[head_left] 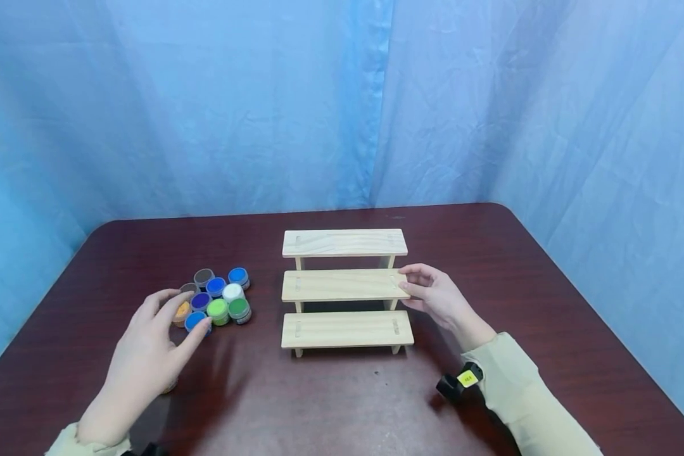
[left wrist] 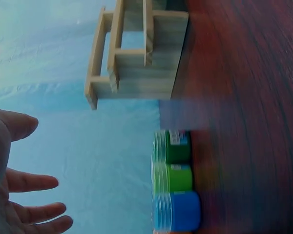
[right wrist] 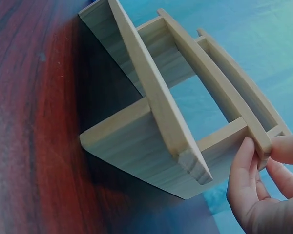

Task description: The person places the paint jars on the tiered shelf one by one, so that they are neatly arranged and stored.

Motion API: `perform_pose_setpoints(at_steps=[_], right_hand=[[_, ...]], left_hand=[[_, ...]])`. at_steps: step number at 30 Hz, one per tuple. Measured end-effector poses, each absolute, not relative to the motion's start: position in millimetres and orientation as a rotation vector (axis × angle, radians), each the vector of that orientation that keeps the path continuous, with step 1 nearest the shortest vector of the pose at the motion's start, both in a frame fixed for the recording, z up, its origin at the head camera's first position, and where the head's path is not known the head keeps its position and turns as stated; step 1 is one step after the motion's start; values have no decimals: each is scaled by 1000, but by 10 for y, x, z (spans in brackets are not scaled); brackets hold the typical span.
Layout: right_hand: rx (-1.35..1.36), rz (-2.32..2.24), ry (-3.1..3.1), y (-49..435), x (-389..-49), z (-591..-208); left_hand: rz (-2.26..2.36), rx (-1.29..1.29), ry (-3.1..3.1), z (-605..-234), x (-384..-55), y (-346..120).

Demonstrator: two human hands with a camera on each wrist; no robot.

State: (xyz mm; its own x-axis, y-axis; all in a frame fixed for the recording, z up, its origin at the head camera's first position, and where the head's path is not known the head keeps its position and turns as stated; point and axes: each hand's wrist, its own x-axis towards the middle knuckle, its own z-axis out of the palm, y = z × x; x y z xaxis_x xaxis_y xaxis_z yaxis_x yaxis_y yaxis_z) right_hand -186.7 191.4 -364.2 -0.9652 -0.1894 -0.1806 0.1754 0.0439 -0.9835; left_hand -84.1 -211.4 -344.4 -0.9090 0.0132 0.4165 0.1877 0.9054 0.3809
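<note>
A three-tier wooden step rack [head_left: 342, 285] stands upright on the table. My right hand [head_left: 433, 296] pinches the right end of its middle board, thumb on one face and fingers on the other in the right wrist view. To the left stands a cluster of small paint jars with coloured lids, among them a blue jar [head_left: 196, 321], a light green jar [head_left: 218, 311], a dark green jar [head_left: 239, 310] and a white jar [head_left: 233, 292]. Over the near-left side of this cluster, my left hand [head_left: 151, 345] hovers with fingers spread, holding nothing. It hides part of an orange jar [head_left: 181, 313].
The dark reddish table [head_left: 342, 399] carries everything. Light blue curtains [head_left: 251, 114] hang behind it and along both sides. Another small object [head_left: 171, 385] shows partly beneath the left hand. A black wrist camera [head_left: 456, 382] is strapped at the right sleeve.
</note>
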Motion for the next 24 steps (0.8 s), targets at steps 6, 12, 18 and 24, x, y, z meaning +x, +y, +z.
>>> perform_pose_setpoints(at_steps=[6, 12, 18, 24], right_hand=[[34, -2002, 2094, 1894, -1853, -3652], [24, -2030, 2068, 1888, -1837, -3664], [20, -2035, 2058, 1881, -1824, -3676], [25, -2021, 2066, 1877, -1818, -3682]], left_hand=[[-587, -54, -2726, -3479, -797, -2260], [-589, -8, -2781, -3558, -775, -2387], [-619, 92, -2867, -3620, -752, -2474], [-691, 109, -2958, -3664, -746, -2563]])
